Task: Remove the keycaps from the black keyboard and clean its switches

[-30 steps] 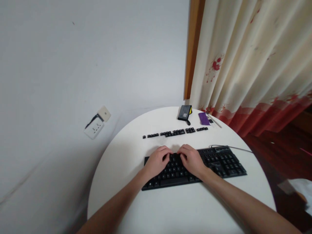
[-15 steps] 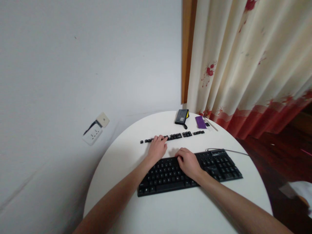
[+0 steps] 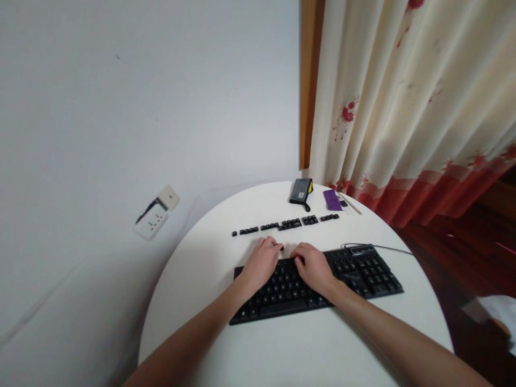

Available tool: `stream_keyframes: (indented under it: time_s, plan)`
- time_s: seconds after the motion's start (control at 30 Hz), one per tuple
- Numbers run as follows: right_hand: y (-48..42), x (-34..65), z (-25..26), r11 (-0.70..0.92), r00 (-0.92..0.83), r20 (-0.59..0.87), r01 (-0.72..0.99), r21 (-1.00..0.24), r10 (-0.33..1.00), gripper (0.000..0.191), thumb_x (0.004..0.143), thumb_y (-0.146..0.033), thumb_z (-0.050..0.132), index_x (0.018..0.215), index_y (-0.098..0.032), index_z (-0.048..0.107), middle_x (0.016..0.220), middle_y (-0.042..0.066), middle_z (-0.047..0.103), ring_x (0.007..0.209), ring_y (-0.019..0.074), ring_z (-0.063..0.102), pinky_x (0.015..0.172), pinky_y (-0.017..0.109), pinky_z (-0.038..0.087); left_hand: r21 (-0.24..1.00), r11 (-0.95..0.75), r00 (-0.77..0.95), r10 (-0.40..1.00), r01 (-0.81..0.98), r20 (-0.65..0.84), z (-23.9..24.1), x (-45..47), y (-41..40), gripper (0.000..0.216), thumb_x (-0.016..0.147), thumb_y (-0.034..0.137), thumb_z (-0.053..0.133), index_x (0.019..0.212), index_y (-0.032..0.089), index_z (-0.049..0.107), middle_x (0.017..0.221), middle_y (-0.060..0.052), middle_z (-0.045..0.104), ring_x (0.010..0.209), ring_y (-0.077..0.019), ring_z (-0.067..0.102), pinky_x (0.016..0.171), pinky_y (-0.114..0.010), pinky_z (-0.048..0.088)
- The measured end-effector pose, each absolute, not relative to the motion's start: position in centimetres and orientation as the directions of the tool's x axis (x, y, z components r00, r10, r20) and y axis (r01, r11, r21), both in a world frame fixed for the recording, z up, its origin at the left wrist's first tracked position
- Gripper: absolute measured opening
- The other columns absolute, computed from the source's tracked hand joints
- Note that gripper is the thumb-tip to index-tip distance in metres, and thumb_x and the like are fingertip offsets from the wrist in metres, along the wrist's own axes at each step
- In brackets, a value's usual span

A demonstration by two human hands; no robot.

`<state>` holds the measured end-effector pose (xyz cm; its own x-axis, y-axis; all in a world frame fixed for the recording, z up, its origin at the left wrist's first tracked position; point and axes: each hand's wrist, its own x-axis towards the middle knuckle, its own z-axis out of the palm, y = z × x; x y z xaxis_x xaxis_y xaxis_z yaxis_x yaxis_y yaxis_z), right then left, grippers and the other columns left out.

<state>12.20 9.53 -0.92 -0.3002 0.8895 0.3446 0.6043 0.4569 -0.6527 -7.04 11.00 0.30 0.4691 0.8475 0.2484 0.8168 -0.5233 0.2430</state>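
Your left hand back from loose keycap row, now curled at top edge of keyboard mid-table; something small and dark at fingertips, can't tell if pinched. Right hand stayed put beside it, fingers bent on keys, looks like another cap going in

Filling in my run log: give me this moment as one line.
left hand: on keyboard top edge | right hand: on keyboard, beside left | loose keycaps: in row behind | table: white, round
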Motion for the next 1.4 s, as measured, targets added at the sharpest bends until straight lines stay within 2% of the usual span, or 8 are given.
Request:
stream_keyframes:
  time_s: [0.13,0.3,0.6,0.83,0.97,1.07,1.2,1.4]
  plan:
    - [9.6,12.3,-1.0,0.446,-0.288,0.340,0.590,-0.673,0.895,0.026,0.079,0.000,0.050,0.080,-0.019,0.067,0.084,0.003,0.065,0.084,0.0183,0.059,0.081,0.031,0.046,0.324,-0.553,0.500,0.833,0.768,0.236,0.3,-6.8,10.8,0.036,0.091,0.004,0.042,0.109,0.021,0.068,0.102,-0.006,0.057,0.098,-0.0201,0.054,0.092,-0.035,0.049]
    - [9.8,12.2,-0.7,0.453,-0.254,0.382,0.619,-0.641,0.888,0.025,0.082,-0.001,0.051,0.089,-0.019,0.067,0.088,0.005,0.066,0.088,0.0199,0.058,0.082,0.032,0.047,0.388,-0.519,0.420,0.851,0.762,0.315,0.1,-7.3,11.5,0.033,0.088,0.008,0.054,0.117,0.019,0.064,0.105,-0.007,0.061,0.101,-0.0214,0.056,0.096,-0.039,0.047]
    - [11.1,10.2,-1.0,0.527,-0.412,0.328,0.668,-0.526,0.850,0.021,0.089,-0.011,0.055,0.094,-0.020,0.074,0.100,0.008,0.070,0.099,0.0219,0.059,0.092,0.034,0.046,0.377,-0.526,0.439,0.849,0.763,0.295,-0.3,-7.6,11.8,0.014,0.086,0.012,0.062,0.091,0.020,0.072,0.089,-0.004,0.071,0.089,-0.0222,0.061,0.089,-0.038,0.046]
    - [11.6,10.4,-2.1,0.426,-0.296,0.307,0.615,-0.663,0.905,0.017,0.084,-0.012,0.059,0.077,-0.018,0.074,0.081,0.006,0.070,0.079,0.0184,0.064,0.078,0.029,0.049,0.373,-0.523,0.446,0.851,0.766,0.278,-0.4,-7.4,11.8,0.014,0.084,0.011,0.063,0.083,0.020,0.074,0.086,-0.004,0.073,0.084,-0.0213,0.063,0.083,-0.035,0.048]
    - [11.5,11.0,-1.5,0.357,-0.156,0.325,0.518,-0.777,0.933,0.012,0.078,-0.009,0.063,0.075,-0.017,0.071,0.078,0.005,0.070,0.072,0.0173,0.064,0.070,0.028,0.051,0.470,-0.479,0.372,0.876,0.742,0.306,0.2,-7.3,11.4,0.012,0.082,0.012,0.067,0.087,0.021,0.075,0.089,-0.002,0.075,0.086,-0.0207,0.064,0.085,-0.036,0.049]
    - [11.3,12.1,-1.1,0.357,-0.134,0.332,0.442,-0.823,0.934,0.009,0.080,-0.015,0.065,0.085,-0.017,0.071,0.081,0.005,0.072,0.072,0.0178,0.066,0.071,0.030,0.053,0.577,-0.473,0.340,0.881,0.665,0.330,1.1,-7.0,10.3,0.013,0.081,0.014,0.068,0.090,0.022,0.075,0.091,-0.001,0.075,0.087,-0.0191,0.065,0.085,-0.034,0.050]
    - [11.2,13.9,-1.0,0.312,-0.118,0.290,0.437,-0.844,0.950,0.020,0.083,-0.024,0.064,0.099,-0.015,0.071,0.088,0.008,0.075,0.077,0.0199,0.069,0.075,0.032,0.056,0.694,-0.474,0.349,0.878,0.543,0.327,1.8,-6.5,8.8,0.011,0.083,0.016,0.068,0.088,0.023,0.075,0.092,0.001,0.076,0.085,-0.0169,0.066,0.087,-0.033,0.050]
    - [11.5,14.6,-0.7,0.314,-0.159,0.272,0.528,-0.789,0.949,0.018,0.086,-0.027,0.061,0.092,-0.016,0.074,0.088,0.007,0.076,0.068,0.0182,0.066,0.071,0.031,0.053,0.710,-0.445,0.421,0.878,0.546,0.227,1.6,-6.1,8.3,0.009,0.083,0.018,0.069,0.084,0.023,0.076,0.091,0.001,0.076,0.083,-0.0180,0.065,0.083,-0.034,0.049]
